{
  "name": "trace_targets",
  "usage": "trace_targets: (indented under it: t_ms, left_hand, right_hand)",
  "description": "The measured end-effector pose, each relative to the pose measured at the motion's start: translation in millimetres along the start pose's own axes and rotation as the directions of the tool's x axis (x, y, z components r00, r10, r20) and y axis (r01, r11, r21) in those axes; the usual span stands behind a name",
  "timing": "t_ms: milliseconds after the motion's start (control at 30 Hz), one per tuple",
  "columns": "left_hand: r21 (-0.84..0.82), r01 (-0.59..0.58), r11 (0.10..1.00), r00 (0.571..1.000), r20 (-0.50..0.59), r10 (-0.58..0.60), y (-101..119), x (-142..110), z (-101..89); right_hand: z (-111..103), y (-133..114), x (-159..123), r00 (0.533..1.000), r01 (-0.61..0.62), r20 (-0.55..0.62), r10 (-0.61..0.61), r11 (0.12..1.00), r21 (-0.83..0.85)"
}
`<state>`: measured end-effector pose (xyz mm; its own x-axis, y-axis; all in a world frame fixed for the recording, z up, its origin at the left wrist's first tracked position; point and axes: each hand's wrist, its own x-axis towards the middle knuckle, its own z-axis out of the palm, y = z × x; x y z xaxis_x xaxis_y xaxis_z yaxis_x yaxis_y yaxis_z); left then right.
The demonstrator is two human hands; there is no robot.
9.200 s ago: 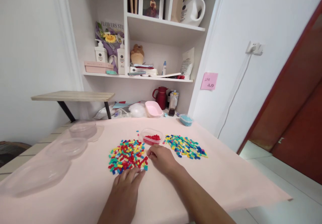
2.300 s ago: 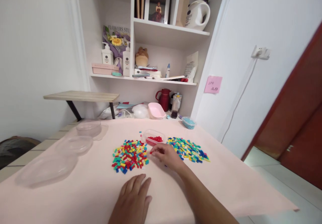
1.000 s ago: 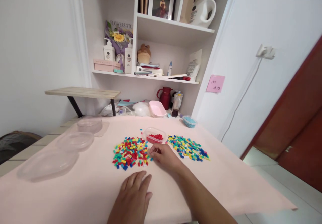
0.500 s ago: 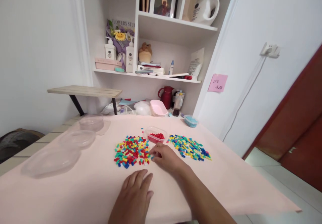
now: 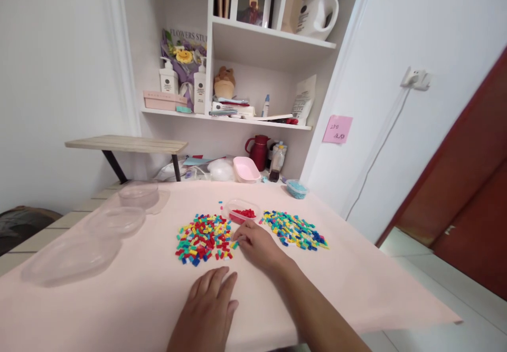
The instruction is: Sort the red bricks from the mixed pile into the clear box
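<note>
The right hand (image 5: 259,245) is at the right edge of a loose pile of small red, yellow, green and blue plastic pieces (image 5: 204,238). Its thumb and fingers are curled in towards one another; whether a piece is pinched between them cannot be determined. The left hand (image 5: 208,307) is palm down on the pink-covered counter (image 5: 138,304), nearer the wearer than that pile, fingers extended with slight gaps and holding nothing visible.

A clear oval plastic container (image 5: 227,210) stands just beyond the right hand and carries small red pieces (image 5: 246,213). To its right lies a second multicoloured pile, largely blue, green and yellow (image 5: 295,231). A clear tub of light-blue contents (image 5: 297,189) stands near the far edge. Three clear plastic vessels (image 5: 73,259) are lined up on the left side, well apart from both hands.
</note>
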<state>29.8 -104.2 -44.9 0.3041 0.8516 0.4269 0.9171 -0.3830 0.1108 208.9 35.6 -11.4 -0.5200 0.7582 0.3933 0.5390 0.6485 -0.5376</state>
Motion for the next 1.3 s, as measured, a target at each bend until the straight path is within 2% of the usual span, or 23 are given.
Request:
trace_targets:
  t_ms: [167,333,467,600,733,933,1067,1167,1300]
  left_hand:
    - [-0.03,0.005,1.0,1.0,-0.006,-0.005,1,-1,-0.1]
    - [-0.021,0.013,1.0,1.0,0.005,-0.013,3,0,-3.8]
    - [-0.021,0.0,1.0,1.0,-0.007,0.0,3,1,-6.2]
    - [-0.006,-0.007,1.0,1.0,-0.015,0.007,4,1,-5.3]
    - [0.007,0.001,1.0,1.0,-0.01,-0.001,5,1,-5.6]
    - [0.005,0.009,1.0,1.0,0.001,-0.009,4,1,-3.8]
    - [0.006,-0.014,1.0,0.999,-0.044,0.014,1,-1,1.9]
    - [0.02,-0.028,0.999,0.997,-0.064,0.029,0,-1,4.4]
    - [0.038,-0.034,0.999,0.996,-0.082,0.037,0,-1,4.1]
  right_hand:
    - [-3,5,1,0.999,-0.029,-0.025,0.029,0.999,0.014]
    - [-3,4,2,0.999,-0.047,0.012,0.047,0.999,0.026]
    - [2,0,1,0.998,-0.028,0.063,0.029,0.999,-0.026]
    - [6,-3,1,0.999,-0.04,-0.027,0.038,0.995,-0.094]
    - [9,-5,2,0.995,0.0,-0.098,-0.008,0.997,-0.084]
    - [12,-9,1,0.997,0.073,0.006,-0.073,0.99,-0.12]
    - [8,-10,1,1.0,-0.003,-0.011,0.002,0.992,-0.13]
    - [5,-9,3,0.998,-0.058,-0.016,0.057,0.995,-0.075]
    - [5,-9,3,0.998,-0.057,-0.001,0.057,0.998,-0.012]
